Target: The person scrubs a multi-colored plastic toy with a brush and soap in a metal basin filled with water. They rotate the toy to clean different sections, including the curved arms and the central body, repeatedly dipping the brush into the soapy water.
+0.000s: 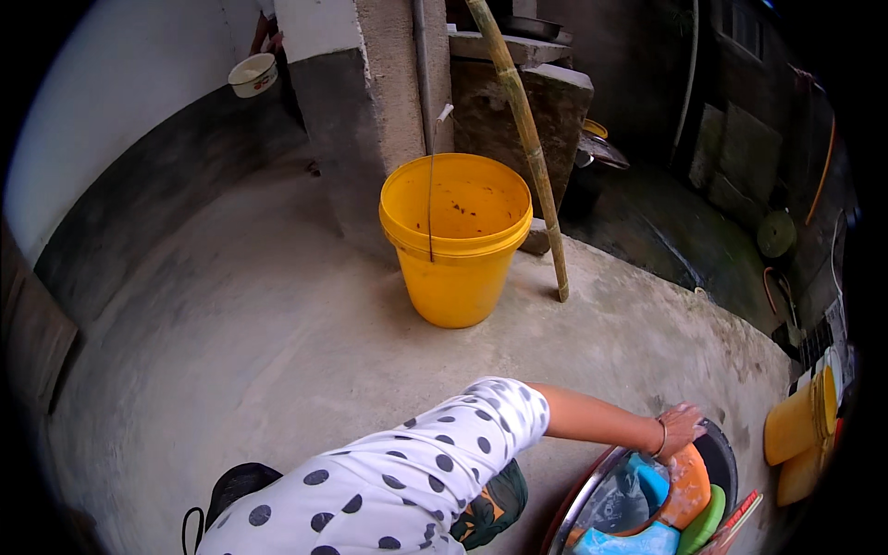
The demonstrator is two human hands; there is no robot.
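Observation:
My left arm, in a white sleeve with black dots, reaches across to the lower right. My left hand [680,430] is bent over the upper end of an orange curved piece [686,486], wet with suds, and appears to grip it. This piece stands in a metal-rimmed basin [585,490] of cloudy water. Light-blue pieces [629,539] and a green rounded piece [705,521] lie against it. A red-edged flat thing [737,518] shows at the basin's right side; its kind is unclear. I cannot make out my right hand.
A yellow bucket [458,277] with dark specks inside stands ahead on the concrete floor. A bamboo pole [532,139] leans behind it. More yellow buckets [795,430] are at the right. At the far left back, a person's hand holds a white bowl [252,81].

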